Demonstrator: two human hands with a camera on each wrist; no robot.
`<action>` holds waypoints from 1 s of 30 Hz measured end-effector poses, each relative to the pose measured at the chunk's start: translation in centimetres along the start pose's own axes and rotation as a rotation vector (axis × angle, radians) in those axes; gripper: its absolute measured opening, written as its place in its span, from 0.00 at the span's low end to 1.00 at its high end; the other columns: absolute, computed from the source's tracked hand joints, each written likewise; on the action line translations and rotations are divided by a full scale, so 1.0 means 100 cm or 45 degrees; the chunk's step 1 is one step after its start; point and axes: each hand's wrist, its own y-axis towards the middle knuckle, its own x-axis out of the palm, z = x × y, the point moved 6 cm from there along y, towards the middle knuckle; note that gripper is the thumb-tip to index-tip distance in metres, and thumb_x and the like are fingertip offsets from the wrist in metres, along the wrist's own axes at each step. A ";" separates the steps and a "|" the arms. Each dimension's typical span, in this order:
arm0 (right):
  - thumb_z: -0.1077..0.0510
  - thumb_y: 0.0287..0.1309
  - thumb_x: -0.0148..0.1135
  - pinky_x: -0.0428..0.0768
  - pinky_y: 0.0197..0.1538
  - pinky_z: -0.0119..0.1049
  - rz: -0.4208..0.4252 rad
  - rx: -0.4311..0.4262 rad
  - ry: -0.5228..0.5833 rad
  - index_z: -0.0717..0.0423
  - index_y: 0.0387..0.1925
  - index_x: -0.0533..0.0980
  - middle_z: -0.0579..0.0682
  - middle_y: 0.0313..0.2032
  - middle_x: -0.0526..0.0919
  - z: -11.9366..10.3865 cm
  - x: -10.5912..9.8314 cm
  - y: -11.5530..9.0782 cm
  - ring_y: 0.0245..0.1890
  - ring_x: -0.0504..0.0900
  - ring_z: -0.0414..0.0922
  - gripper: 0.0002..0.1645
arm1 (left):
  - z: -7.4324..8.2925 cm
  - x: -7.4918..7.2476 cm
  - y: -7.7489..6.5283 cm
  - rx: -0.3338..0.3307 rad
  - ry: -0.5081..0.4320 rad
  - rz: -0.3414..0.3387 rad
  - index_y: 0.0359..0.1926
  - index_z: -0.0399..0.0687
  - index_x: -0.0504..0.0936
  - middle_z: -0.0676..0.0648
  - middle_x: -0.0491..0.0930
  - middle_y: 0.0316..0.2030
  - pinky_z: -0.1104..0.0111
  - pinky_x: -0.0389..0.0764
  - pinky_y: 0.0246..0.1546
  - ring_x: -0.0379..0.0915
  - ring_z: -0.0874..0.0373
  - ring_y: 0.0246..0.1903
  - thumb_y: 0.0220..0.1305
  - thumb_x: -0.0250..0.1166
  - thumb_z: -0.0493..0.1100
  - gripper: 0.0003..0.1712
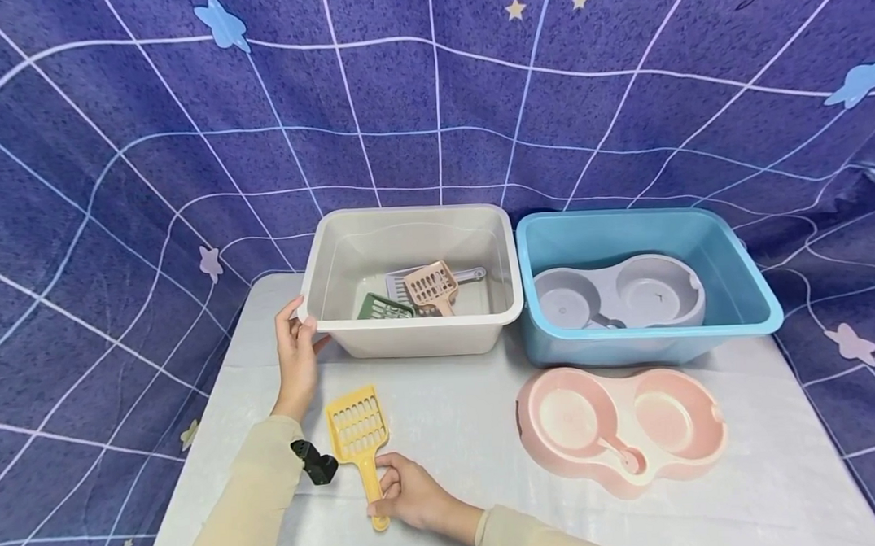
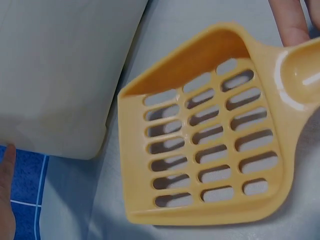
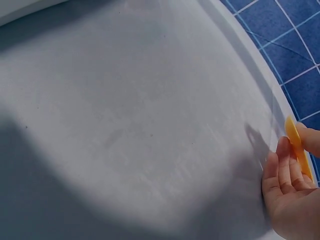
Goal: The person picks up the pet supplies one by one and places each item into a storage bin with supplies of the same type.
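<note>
My right hand (image 1: 418, 494) pinches the handle of a yellow litter scoop (image 1: 358, 427), thumb on one side and fingers on the other. The scoop's slotted head points away from me, over the table in front of a pale grey bin (image 1: 414, 339). At the bin's front left corner, my left hand (image 1: 299, 356) touches the rim. A finger meets the bin's side in the left wrist view, where the scoop head fills the middle. Inside the bin lie a green scoop (image 1: 384, 307), a beige scoop (image 1: 431, 284) and a lavender scoop (image 1: 470, 275).
A blue bin (image 1: 609, 348) stands right of the grey one, with a grey double pet bowl (image 1: 654, 296) inside. In front of it sits a pink double pet bowl (image 1: 626, 395) holding a small pink spoon-like scoop (image 1: 609, 445). Purple patterned cloth (image 1: 400, 95) hangs behind the white table (image 1: 443, 411).
</note>
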 end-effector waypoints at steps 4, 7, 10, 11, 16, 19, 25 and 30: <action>0.74 0.46 0.72 0.74 0.28 0.23 -0.001 -0.019 0.018 0.64 0.58 0.70 0.46 0.29 0.77 -0.004 -0.003 -0.004 0.24 0.73 0.36 0.35 | 0.000 0.000 0.000 0.005 0.014 0.001 0.74 0.52 0.55 0.38 0.66 0.58 0.49 0.72 0.60 0.69 0.57 0.54 0.79 0.44 0.41 0.26; 0.74 0.46 0.72 0.73 0.28 0.22 0.000 -0.029 0.056 0.65 0.59 0.70 0.46 0.30 0.76 -0.006 -0.005 -0.006 0.25 0.72 0.36 0.36 | 0.002 0.000 0.000 0.017 0.018 -0.001 0.74 0.52 0.55 0.39 0.66 0.57 0.48 0.72 0.61 0.70 0.57 0.54 0.79 0.44 0.42 0.26; 0.75 0.46 0.71 0.72 0.28 0.21 -0.005 -0.029 0.098 0.66 0.60 0.69 0.46 0.30 0.76 -0.008 -0.009 -0.010 0.26 0.71 0.36 0.37 | 0.002 0.000 -0.001 0.009 0.016 0.002 0.74 0.52 0.55 0.38 0.66 0.57 0.48 0.72 0.61 0.69 0.56 0.54 0.79 0.44 0.42 0.26; 0.75 0.46 0.71 0.72 0.28 0.21 -0.006 -0.033 0.103 0.66 0.60 0.69 0.46 0.31 0.76 -0.008 -0.010 -0.010 0.26 0.71 0.36 0.37 | 0.002 0.000 -0.001 0.006 0.018 0.003 0.74 0.52 0.55 0.38 0.65 0.57 0.48 0.72 0.61 0.69 0.56 0.54 0.79 0.44 0.42 0.26; 0.72 0.47 0.72 0.72 0.29 0.22 -0.007 -0.052 0.060 0.64 0.61 0.69 0.46 0.31 0.78 -0.010 -0.016 -0.012 0.26 0.73 0.35 0.38 | 0.002 0.000 -0.001 0.003 0.021 0.009 0.73 0.53 0.56 0.39 0.66 0.56 0.50 0.73 0.60 0.70 0.57 0.53 0.79 0.44 0.42 0.26; 0.71 0.47 0.73 0.72 0.29 0.22 -0.013 -0.059 0.051 0.64 0.61 0.69 0.46 0.31 0.78 -0.010 -0.018 -0.014 0.26 0.73 0.36 0.38 | 0.002 0.001 -0.002 0.008 0.021 0.009 0.73 0.53 0.56 0.40 0.66 0.55 0.50 0.74 0.59 0.70 0.57 0.53 0.79 0.44 0.43 0.26; 0.72 0.47 0.73 0.73 0.29 0.22 -0.028 -0.095 0.051 0.64 0.62 0.68 0.44 0.30 0.78 -0.013 -0.019 -0.019 0.26 0.74 0.35 0.39 | 0.001 0.000 -0.002 0.003 0.021 0.018 0.73 0.53 0.56 0.43 0.67 0.55 0.50 0.74 0.60 0.70 0.54 0.55 0.79 0.45 0.42 0.26; 0.71 0.47 0.74 0.73 0.29 0.22 -0.028 -0.124 0.018 0.63 0.61 0.69 0.43 0.30 0.78 -0.016 -0.022 -0.023 0.25 0.73 0.33 0.38 | 0.002 0.001 -0.002 -0.006 0.003 0.023 0.74 0.53 0.56 0.43 0.67 0.55 0.53 0.75 0.59 0.69 0.50 0.56 0.78 0.45 0.42 0.26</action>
